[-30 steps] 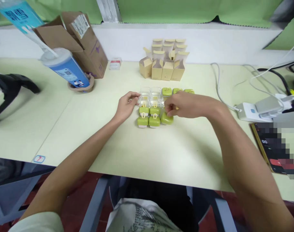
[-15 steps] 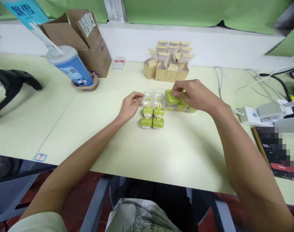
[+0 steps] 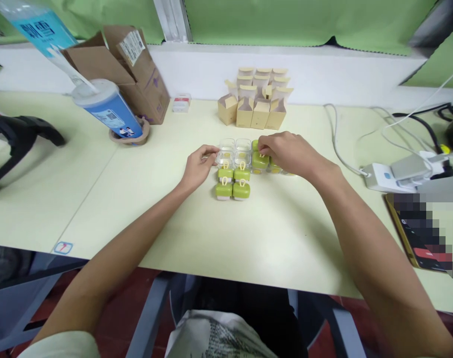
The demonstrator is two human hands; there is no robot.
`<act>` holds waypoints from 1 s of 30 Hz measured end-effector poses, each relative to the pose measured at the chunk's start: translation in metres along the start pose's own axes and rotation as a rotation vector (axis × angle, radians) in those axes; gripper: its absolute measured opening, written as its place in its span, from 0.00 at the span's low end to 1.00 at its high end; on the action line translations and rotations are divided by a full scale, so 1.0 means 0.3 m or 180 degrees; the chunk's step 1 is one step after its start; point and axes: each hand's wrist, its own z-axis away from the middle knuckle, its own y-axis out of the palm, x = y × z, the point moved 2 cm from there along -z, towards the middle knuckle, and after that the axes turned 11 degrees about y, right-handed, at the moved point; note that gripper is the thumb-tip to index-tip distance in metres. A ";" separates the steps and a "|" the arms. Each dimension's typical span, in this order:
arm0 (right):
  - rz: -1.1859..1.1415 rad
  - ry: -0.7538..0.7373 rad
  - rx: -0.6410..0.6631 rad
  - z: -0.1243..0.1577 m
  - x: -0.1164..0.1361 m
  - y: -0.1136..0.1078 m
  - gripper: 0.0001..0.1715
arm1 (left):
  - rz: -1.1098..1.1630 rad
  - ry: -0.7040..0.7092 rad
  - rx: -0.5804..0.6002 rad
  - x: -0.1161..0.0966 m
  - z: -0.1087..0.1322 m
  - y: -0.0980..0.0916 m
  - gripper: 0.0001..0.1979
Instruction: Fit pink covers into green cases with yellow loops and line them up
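Observation:
Several small clear containers (image 3: 243, 151) stand together in the middle of the table. In front of them sit several green-topped boxes (image 3: 241, 190) with cream loops. My left hand (image 3: 199, 164) touches the left side of the clear containers with its fingertips, thumb and fingers apart. On the right of the clear ones, my right hand (image 3: 286, 151) pinches the loop of a green lid (image 3: 260, 160), which sits over a clear container. More green lids are partly hidden beneath and behind my right hand.
Open yellow cartons (image 3: 262, 114) stand by the wall. A brown paper bag (image 3: 152, 94) and a blue cup (image 3: 111, 112) in a holder are at the back left. Right of my arm lie a power strip (image 3: 386, 178), cables and a phone (image 3: 416, 238).
My right hand has moved slightly down and left, and the green lid under its fingers sits lower. My left hand stays beside the clear containers. The view has shifted slightly.

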 end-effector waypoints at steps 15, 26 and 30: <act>-0.0142 -0.0180 0.0241 0.012 0.015 -0.032 0.12 | -0.0054 0.0022 -0.0018 -0.004 0.001 0.000 0.08; 0.0197 -0.0189 0.0342 0.024 0.032 -0.029 0.20 | -0.0088 0.0056 0.0069 -0.002 -0.001 -0.005 0.08; 0.0265 -0.0234 0.0335 0.022 0.036 -0.027 0.16 | -0.0093 0.0073 0.0092 -0.003 0.000 -0.005 0.08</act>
